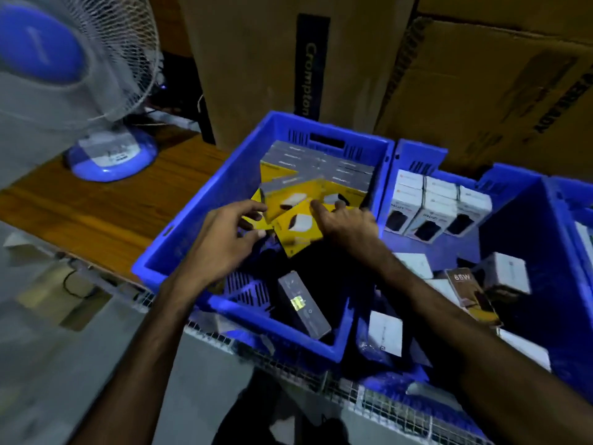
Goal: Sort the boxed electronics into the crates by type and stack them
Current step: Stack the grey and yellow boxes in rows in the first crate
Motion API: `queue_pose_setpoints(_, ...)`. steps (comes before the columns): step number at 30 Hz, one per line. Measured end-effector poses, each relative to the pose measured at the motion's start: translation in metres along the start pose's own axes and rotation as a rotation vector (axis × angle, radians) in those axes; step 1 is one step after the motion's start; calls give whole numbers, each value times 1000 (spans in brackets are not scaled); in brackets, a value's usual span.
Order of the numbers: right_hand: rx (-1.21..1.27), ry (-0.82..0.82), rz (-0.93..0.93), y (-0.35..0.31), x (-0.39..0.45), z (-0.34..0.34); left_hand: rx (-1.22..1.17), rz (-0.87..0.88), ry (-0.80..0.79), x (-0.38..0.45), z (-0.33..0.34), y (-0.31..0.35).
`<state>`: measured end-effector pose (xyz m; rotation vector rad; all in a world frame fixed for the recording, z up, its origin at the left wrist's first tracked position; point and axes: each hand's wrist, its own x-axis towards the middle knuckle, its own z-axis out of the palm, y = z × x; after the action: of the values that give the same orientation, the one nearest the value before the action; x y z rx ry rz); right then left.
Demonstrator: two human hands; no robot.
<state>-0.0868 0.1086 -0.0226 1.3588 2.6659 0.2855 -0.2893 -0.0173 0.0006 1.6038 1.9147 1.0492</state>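
A blue crate (150, 264) holds yellow and grey boxes (321, 168) stacked in rows at its far end. Loose yellow boxes (296, 224) lie tilted in front of that stack. My left hand (224, 239) reaches in with spread fingers, thumb and fingertips at the left corner of a loose yellow box. My right hand (349, 224) lies on the loose yellow boxes with its index finger stretched out. A grey box (303, 303) leans in the crate's near corner. A second blue crate (552, 252) on the right holds upright white boxes (438, 207) and loose boxes, one marked 65W (470, 293).
A blue table fan (67, 75) stands on a wooden tabletop (96, 207) to the left. Large cardboard cartons (256, 59) rise behind the crates. The crates sit on a wire mesh shelf (369, 393). A further blue crate (577, 200) shows at the right edge.
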Motion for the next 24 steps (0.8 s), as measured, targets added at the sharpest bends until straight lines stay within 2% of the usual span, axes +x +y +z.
queue_pose_setpoints(5, 452, -73, 201, 6, 30, -12, 105, 103, -143, 53, -2, -5)
queue_pose_setpoints(8, 810, -110, 346, 2, 50, -18, 223, 132, -264, 72, -3, -12)
queue_pose_setpoints(10, 904, -104, 429, -1, 60, -16, 354, 158, -318, 79, -2, -15)
queue_pose_setpoints(13, 881, -77, 571, 3, 65, 5, 670, 230, -336, 88, 5, -19)
queue_pose_setpoints(15, 838, -119, 651, -3, 55, 11, 791, 302, -315, 98, 10, -21)
queue_pose_setpoints(18, 795, -264, 730, -30, 46, 10, 810, 360, -313, 116, 7, -25)
queue_pose_setpoints(21, 631, -293, 774, -56, 53, 15, 773, 378, -299, 124, 3, -28)
queue_pose_setpoints(24, 464, -356, 757, -70, 57, 22, 716, 326, -307, 127, -1, -33)
